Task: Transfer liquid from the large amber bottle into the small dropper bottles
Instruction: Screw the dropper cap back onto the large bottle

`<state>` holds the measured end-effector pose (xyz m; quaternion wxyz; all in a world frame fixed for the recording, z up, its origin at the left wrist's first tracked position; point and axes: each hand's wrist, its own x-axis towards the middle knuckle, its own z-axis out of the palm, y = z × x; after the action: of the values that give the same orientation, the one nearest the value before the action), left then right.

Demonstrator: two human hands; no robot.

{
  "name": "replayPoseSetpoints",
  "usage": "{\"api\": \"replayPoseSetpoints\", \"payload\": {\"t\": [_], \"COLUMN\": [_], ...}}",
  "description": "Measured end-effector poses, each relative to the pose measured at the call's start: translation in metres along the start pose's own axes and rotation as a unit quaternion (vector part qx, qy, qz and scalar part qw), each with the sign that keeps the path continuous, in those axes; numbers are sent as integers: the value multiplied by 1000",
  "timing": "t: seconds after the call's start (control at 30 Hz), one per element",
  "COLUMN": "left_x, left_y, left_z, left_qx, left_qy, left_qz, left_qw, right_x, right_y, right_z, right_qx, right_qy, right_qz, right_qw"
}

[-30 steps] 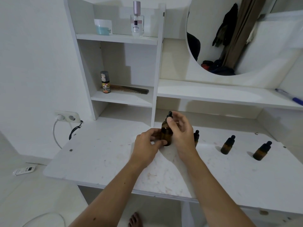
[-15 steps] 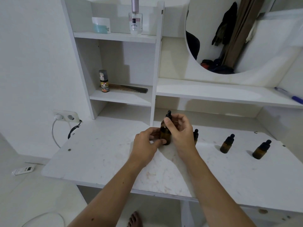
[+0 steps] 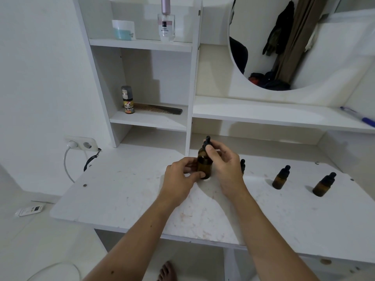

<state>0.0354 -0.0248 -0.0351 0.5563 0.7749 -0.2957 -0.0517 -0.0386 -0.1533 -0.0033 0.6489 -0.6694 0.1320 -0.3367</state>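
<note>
Left hand [image 3: 179, 177] fingers around large amber bottle [image 3: 204, 166] base, right hand [image 3: 224, 161] fingers pinching its cap.

The right hand [image 3: 225, 167] hides most of one dropper bottle [image 3: 242, 165].

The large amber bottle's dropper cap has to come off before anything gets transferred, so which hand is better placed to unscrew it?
Right. The right hand already has its fingers on the black dropper cap, while the left hand grips the large amber bottle low on its body, steadying it upright on the table.
</note>
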Motion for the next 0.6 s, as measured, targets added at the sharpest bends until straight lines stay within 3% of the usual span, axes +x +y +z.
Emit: {"api": "replayPoseSetpoints", "payload": {"t": [0.17,0.33,0.6], "left_x": [0,-1,-1], "left_y": [0,1,2], "left_z": [-1,-1,0], "left_qx": [5,14,19], "left_qy": [-2,-10,-10], "left_qz": [-2,6,1], "left_qw": [1000,1000,1000], "right_x": [-2,-2,-3], "right_y": [0,2,3], "right_z": [2,-1,-2], "right_qx": [-21,-75,-69], "right_qy": [-28,-9,10], "right_qz": [-31,-44,-47], "right_qw": [999,996,996]}}
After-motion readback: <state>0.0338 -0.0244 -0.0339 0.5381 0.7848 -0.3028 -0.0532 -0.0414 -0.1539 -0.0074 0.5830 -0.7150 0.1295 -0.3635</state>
